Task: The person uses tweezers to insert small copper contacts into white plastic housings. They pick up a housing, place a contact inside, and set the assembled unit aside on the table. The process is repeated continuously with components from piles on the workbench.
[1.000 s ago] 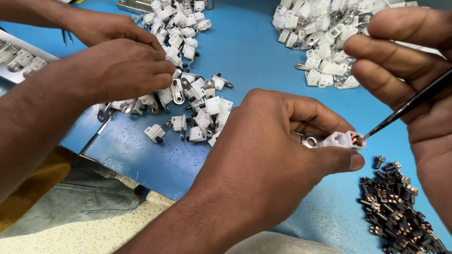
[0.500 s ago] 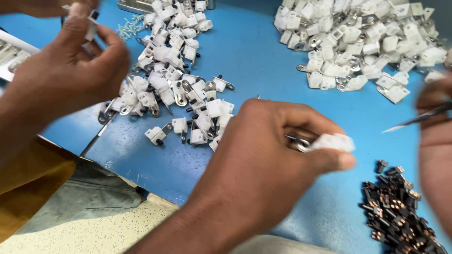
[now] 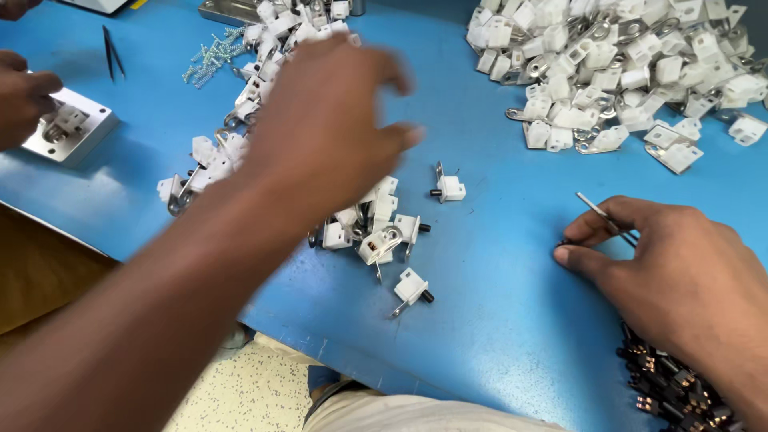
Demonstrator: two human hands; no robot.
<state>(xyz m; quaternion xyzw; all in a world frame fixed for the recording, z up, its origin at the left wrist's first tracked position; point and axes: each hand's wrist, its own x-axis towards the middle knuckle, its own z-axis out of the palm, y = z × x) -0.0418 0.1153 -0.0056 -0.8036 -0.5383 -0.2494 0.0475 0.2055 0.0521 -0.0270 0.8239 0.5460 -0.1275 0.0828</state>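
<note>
Here, thin metal tweezers (image 3: 606,218) are pinched between thumb and fingers of the right hand (image 3: 680,272), which is rested on the blue table top (image 3: 496,304) at the right, beside a heap of small dark metal parts (image 3: 680,384) at the near right corner. The left hand (image 3: 324,128) is blurred, its fingers spread loosely and nothing seen in them, above a scattered pile of small white plastic blocks with metal tabs (image 3: 368,224). A larger pile of the same white pieces (image 3: 616,72) is seen at the far right. At the far left, another person's hand (image 3: 20,100) is laid on a grey metal fixture block (image 3: 72,128).
</note>
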